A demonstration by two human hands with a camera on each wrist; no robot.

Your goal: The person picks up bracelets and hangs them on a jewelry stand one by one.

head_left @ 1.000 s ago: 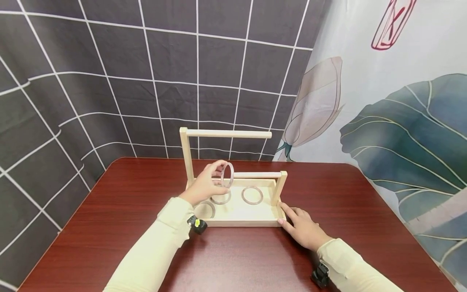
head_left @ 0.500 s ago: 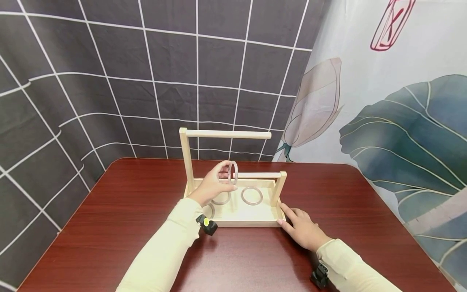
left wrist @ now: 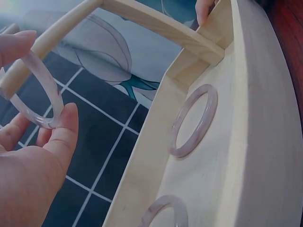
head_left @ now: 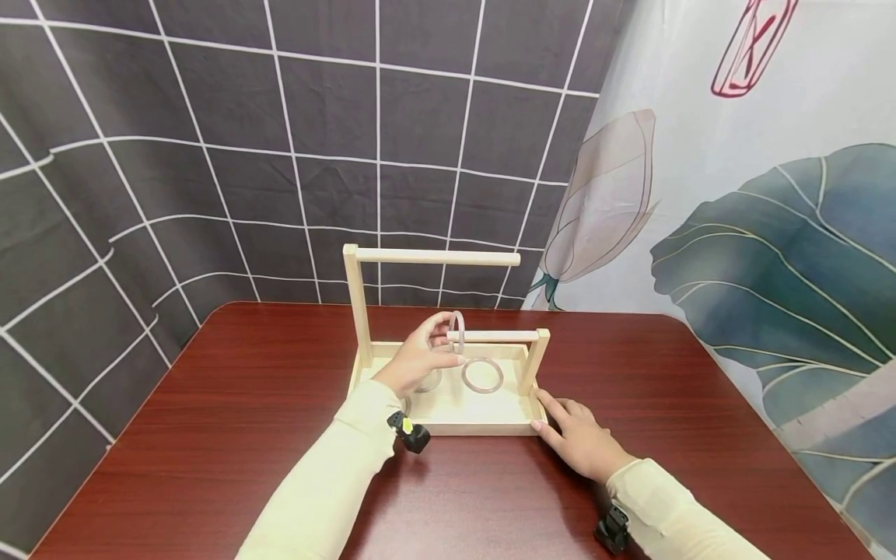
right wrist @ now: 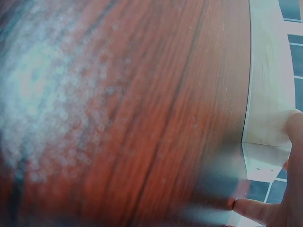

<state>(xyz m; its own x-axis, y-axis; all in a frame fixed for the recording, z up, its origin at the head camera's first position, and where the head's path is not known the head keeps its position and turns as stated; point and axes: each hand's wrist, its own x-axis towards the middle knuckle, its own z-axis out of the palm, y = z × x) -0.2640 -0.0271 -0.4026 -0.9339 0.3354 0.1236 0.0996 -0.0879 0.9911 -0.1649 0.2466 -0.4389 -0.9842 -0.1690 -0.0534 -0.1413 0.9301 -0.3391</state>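
Note:
My left hand [head_left: 418, 358] pinches a pale, translucent bangle [left wrist: 51, 90] between thumb and fingers. The bangle stands upright around the free end of the lower wooden bar [head_left: 500, 336], whose tip pokes through it in the left wrist view. This bar belongs to a wooden stand with a shallow tray base [head_left: 483, 428]. Inside the tray a second bangle [left wrist: 212, 101] lies flat, and another [left wrist: 180, 208] is partly behind my left hand in the head view. My right hand [head_left: 581, 439] rests with extended fingers at the tray's right front corner.
A higher wooden bar [head_left: 437, 257] runs from a tall post [head_left: 357, 303] at the stand's left. The short post [head_left: 535, 362] carries the lower bar at the right. The stand sits on a reddish-brown table [head_left: 245, 373], with a dark gridded curtain [head_left: 322, 194] behind.
My left hand has moved right, bringing the bangle from beside the lower bar's tip to around it. My right hand has stayed at the tray corner.

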